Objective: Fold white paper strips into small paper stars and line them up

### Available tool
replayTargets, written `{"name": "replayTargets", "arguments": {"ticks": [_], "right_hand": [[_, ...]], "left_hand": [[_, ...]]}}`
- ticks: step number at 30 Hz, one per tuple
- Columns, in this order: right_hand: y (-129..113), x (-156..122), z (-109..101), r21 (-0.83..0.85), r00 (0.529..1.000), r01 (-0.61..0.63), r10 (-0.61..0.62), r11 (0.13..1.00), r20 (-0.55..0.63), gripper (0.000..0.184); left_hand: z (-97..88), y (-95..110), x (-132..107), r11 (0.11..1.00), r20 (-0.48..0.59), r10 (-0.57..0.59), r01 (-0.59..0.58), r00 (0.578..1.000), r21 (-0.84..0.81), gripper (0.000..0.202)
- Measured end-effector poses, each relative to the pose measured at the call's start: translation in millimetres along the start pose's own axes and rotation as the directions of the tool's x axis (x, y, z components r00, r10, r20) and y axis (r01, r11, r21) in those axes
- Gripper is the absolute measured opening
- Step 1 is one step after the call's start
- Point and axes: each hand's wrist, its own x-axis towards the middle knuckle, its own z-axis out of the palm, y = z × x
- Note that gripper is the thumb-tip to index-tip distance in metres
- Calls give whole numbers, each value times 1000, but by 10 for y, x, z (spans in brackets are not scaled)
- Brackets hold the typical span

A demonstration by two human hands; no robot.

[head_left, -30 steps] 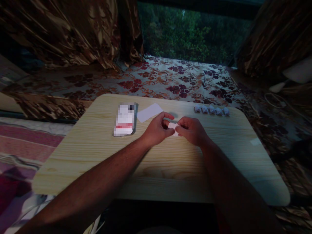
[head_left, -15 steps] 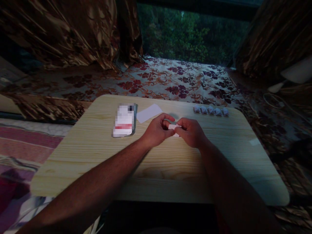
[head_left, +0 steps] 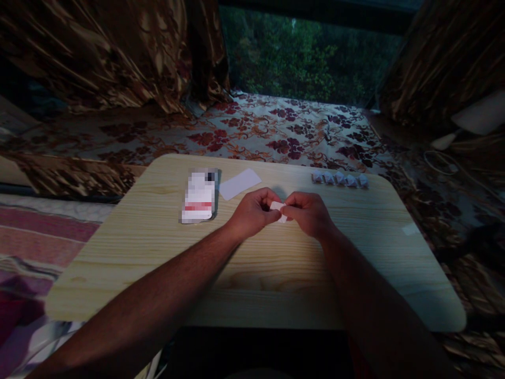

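Observation:
A small piece of folded white paper (head_left: 279,209) is pinched between both hands, just over the middle of the wooden table. My left hand (head_left: 254,211) is closed on its left side, thumb in front and fingers behind. On the right side, my right hand (head_left: 310,211) grips it between thumb and index finger. The fingers cover part of the paper, so its full shape is hidden. Beyond the left hand lies a flat white paper strip (head_left: 240,184). Several small folded paper pieces (head_left: 340,179) stand in a row past the right hand.
A white pixelated object (head_left: 199,196) with a red band lies on the table (head_left: 130,252), left of the paper strip. Near the right edge is a small pale scrap (head_left: 410,229). A ledge with floral cloth (head_left: 292,126) borders the table's far side.
The left fingers have come down from a raised position and now close behind the folded paper. The paper has tilted, and the hands are slightly closer together.

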Motion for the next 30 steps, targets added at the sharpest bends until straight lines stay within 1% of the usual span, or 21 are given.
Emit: {"name": "replayTargets", "arguments": {"ticks": [10,15,17,19,21,25,30], "right_hand": [[-12,6,-11,-10,999,-45,45,999,10,12],[-26,22,-6,59,997,-82,82,995,8,27],[-18,28,-3,65,997,-80,79,995,11,24],[-4,30,4,16,998,-59,59,998,3,15],[9,28,12,-48,999,-27,26,998,-21,9],[13,12,21,-127,998,18,-26,992,-56,8],[8,0,16,-101,997,21,-28,995,-65,9]], "left_hand": [[-18,-17,7,999,-8,0,0,1000,49,22],[-4,-15,9,1000,-30,-9,9,1000,21,25],[-2,-13,11,1000,-40,-10,10,999,0,25],[-7,-17,16,1000,-48,-8,7,999,-6,25],[-13,-26,20,1000,-49,-5,5,999,5,25],[-21,-31,16,999,-34,-1,2,999,37,23],[-35,-4,-8,992,-2,-8,9,1000,128,19]]}}
